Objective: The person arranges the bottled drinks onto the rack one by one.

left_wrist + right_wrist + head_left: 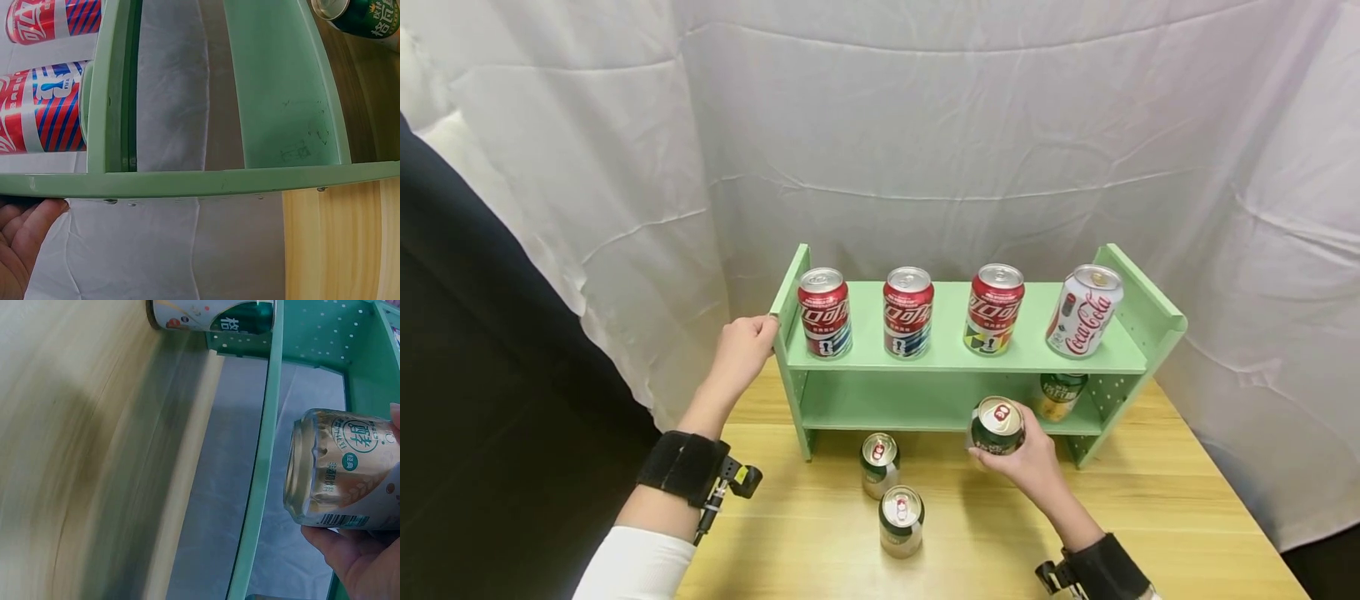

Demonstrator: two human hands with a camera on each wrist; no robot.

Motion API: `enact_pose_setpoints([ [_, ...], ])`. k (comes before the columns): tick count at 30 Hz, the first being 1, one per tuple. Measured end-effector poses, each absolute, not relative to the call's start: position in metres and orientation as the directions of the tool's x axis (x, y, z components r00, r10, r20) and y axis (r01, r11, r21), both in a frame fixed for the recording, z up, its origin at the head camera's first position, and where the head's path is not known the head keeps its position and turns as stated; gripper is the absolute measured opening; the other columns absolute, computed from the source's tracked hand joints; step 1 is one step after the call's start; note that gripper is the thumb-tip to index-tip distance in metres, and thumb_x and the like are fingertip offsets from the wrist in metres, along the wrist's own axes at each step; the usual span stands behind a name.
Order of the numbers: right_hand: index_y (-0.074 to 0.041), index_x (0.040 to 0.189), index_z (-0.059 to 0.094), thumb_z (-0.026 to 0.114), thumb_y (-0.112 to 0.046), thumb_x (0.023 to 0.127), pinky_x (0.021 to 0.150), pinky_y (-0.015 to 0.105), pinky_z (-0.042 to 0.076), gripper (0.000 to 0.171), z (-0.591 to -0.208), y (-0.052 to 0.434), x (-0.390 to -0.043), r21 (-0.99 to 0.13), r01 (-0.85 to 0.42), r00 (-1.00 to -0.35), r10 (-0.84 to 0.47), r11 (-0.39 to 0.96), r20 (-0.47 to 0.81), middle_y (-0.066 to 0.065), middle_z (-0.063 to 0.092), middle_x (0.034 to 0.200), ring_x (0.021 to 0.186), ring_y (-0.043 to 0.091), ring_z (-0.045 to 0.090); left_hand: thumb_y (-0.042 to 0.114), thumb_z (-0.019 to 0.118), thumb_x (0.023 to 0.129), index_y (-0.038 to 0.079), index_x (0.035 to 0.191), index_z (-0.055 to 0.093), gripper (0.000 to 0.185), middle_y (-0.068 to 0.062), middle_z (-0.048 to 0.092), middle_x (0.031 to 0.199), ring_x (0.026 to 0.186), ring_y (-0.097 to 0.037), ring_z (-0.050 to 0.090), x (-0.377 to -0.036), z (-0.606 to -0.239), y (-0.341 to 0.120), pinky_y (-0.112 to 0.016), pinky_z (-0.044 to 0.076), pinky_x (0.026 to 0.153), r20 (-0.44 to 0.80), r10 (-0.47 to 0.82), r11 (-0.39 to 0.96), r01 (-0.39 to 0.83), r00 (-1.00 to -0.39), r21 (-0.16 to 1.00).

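A white wrinkled cloth (925,125) hangs behind everything and fills most of the head view, and in front of it stands a wooden table (1150,517) with a light yellow top. On the table is a green shelf (951,357) with two levels and side walls; the right side wall has many small holes. On the upper level four cans stand upright in one row: three red cola cans (823,312) (908,312) (995,309) and, at the right end, one white cola can (1085,310). On the lower level, near the right wall, stands one green can (1059,394), partly hidden under the upper board. The left hand (743,350) rests on the left side wall of the shelf; its fingers touch the outer edge near the top, but the pictures do not show clearly if they curl around it, so I cannot tell the grip. The right hand (1030,458) grips a green and gold can (996,425) with fingers and thumb curled around its body; this can is held above the table, just in front of the lower level of the shelf, near its right half. Two more green cans (879,463) (901,520) stand upright on the table in front of the shelf, close to each other, left of the right hand
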State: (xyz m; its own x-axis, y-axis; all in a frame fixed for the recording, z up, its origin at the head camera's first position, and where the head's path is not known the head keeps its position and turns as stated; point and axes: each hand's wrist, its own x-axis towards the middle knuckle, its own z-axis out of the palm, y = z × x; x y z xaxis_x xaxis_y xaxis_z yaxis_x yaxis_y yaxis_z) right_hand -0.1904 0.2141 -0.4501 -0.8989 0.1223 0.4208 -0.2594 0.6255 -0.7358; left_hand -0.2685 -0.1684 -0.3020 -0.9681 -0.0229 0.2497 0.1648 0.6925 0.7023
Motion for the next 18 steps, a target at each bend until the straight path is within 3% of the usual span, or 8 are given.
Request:
enact_pose_setpoints([
  [18,0.001,0.127,0.044,0.087,-0.027,0.063,0.087,0.051,0.047,0.083,-0.438,0.21,-0.225,-0.826,-0.092,-0.967,0.148,0.556,0.208,0.024,0.057,0.115,0.105,0.037,0.057,0.029,0.038,0.095,0.012,0.059,0.042,0.04,-0.009,0.057,0.065,0.062,-0.019,0.051,-0.268,-0.302,-0.168,-0.03,0.037,0.054,0.249,-0.028,0.694,0.161,-0.968,0.702],
])
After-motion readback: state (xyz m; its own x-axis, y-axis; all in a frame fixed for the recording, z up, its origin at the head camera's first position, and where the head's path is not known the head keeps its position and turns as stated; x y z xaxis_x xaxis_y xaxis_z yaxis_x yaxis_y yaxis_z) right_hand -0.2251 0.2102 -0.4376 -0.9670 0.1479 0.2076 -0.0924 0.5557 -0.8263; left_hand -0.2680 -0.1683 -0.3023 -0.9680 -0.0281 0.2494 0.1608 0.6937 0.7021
